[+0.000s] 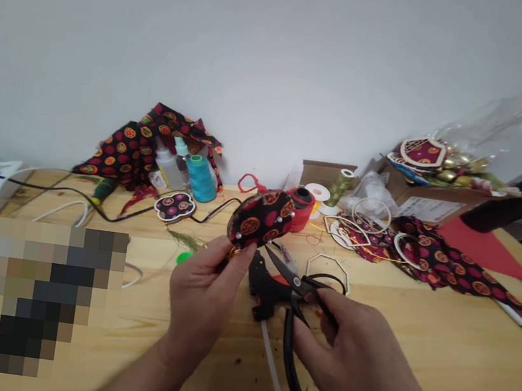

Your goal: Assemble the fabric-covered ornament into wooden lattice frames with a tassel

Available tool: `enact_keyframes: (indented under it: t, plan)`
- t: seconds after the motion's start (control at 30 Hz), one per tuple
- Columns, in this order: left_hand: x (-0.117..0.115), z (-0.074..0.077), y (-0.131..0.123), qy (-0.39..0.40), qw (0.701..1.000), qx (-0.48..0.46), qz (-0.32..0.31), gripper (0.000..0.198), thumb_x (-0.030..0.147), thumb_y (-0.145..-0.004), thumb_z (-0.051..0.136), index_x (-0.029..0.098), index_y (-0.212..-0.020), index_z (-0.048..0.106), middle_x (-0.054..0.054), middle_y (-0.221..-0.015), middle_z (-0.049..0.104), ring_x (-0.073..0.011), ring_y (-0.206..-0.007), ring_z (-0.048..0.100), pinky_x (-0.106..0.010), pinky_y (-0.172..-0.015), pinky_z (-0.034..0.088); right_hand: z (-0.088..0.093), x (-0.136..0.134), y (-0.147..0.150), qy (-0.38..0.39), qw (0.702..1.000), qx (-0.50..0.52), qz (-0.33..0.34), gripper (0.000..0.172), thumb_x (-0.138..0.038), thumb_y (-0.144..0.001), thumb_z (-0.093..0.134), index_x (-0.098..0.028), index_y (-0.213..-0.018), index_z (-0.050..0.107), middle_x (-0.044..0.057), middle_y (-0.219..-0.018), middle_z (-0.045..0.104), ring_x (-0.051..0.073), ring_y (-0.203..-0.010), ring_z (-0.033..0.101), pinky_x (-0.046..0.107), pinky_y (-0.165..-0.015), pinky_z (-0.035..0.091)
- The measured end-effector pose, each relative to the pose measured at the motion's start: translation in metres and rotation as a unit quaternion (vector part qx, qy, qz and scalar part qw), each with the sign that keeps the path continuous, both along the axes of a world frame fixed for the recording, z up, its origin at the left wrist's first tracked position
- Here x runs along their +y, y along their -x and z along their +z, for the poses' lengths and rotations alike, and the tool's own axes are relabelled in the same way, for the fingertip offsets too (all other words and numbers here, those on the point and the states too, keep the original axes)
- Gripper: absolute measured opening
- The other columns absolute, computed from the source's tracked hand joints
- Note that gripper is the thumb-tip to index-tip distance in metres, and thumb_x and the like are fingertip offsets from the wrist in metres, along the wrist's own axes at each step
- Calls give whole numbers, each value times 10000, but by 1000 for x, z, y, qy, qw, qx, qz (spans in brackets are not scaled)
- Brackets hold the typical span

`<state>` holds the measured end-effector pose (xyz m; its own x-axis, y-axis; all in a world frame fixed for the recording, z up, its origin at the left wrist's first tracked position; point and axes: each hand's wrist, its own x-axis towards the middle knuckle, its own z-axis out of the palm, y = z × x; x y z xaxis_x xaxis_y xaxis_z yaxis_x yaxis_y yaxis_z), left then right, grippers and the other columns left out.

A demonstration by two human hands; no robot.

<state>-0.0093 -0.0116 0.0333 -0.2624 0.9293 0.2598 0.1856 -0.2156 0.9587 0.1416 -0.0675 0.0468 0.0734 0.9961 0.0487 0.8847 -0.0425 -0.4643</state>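
My left hand [211,282] pinches a round, fabric-covered piece [262,220] by its lower edge, raised above the table. Its dark cloth carries red and orange patterns, and small white beads or pinheads show near its rim. Black-handled scissors [296,281] are in my right hand [357,343], fingers through the handles, blades parted and pointing toward the lower edge of the piece. Under the scissors lies a black glue gun [263,292] with a long white glue stick [273,373]. Whether the blades touch the cloth, I cannot tell.
Behind stand a teal thread cone [202,179], a red spool [301,213] and patterned cloth [125,152]. Wooden frames [371,215] and fabric scraps [463,264] lie right, before a cardboard box [443,203]. A flower-shaped piece [174,206] and cables [73,191] lie left.
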Motion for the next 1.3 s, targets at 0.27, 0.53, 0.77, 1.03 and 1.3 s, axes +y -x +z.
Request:
enact_keyframes:
  t: [0.27, 0.53, 0.77, 1.03, 1.3]
  plan:
    - [0, -4, 4, -33, 999, 34, -13, 141, 185, -735, 674, 230, -817, 780, 18, -729, 715, -149, -662, 586, -209, -633, 442, -2, 1, 2, -4, 999, 35, -10, 278, -423, -782, 517, -190, -657, 604, -17, -481, 473, 132, -420, 395, 244, -426, 255]
    - [-1, -4, 5, -63, 996, 57, -9, 141, 170, -744, 673, 221, -818, 781, 20, -661, 681, -137, -599, 560, -205, -557, 411, 0, 10, -5, 199, 927, 316, 34, 316, -418, -820, 510, -168, -636, 570, -55, -531, 356, 94, -484, 288, 223, -429, 223]
    - [1, -8, 5, -46, 996, 71, 6, 132, 206, -769, 664, 241, -836, 773, 21, -728, 708, -137, -653, 577, -202, -612, 418, -15, 5, -3, -184, 976, -116, -10, 317, -423, -781, 537, -137, -722, 661, 64, -577, 595, 180, -460, 497, 272, -456, 261]
    - [1, -10, 6, -73, 992, 99, 0, 122, 195, -794, 645, 223, -832, 758, 33, -722, 702, -122, -648, 582, -186, -603, 419, 2, 14, -4, 165, 947, 276, 20, 285, -401, -796, 530, -184, -611, 535, -53, -525, 380, 96, -475, 303, 221, -429, 220]
    - [4, -12, 7, -74, 992, 101, 7, 155, 177, -796, 639, 213, -885, 760, 43, -731, 717, -114, -656, 599, -173, -596, 426, -16, 10, -3, -111, 993, -35, -1, 267, -402, -770, 563, -155, -701, 636, 25, -555, 555, 155, -477, 467, 257, -462, 271]
